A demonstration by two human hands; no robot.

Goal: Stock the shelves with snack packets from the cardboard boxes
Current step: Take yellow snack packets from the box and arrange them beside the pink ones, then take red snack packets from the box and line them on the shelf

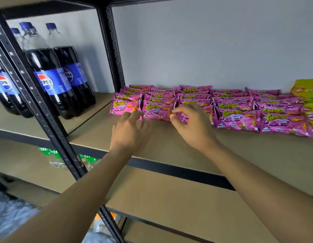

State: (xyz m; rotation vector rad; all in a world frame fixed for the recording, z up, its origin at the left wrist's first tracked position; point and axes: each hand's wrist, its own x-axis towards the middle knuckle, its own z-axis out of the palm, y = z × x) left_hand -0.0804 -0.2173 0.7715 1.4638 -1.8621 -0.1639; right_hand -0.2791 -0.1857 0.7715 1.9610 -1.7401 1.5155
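Glossy film and plastic on matt board and metal.
The pink snack packets (239,116) are shiny, crinkled plastic film with bright printed faces, and the yellow packets (308,95) beside them have the same sheen. The shelf board (169,137) looks like smooth, matt brown fibreboard. The uprights (110,41) are black-painted metal, dull, punched with holes. The cola bottles (47,67) are clear glossy plastic with slick blue labels. The wall (204,41) is matt and even.
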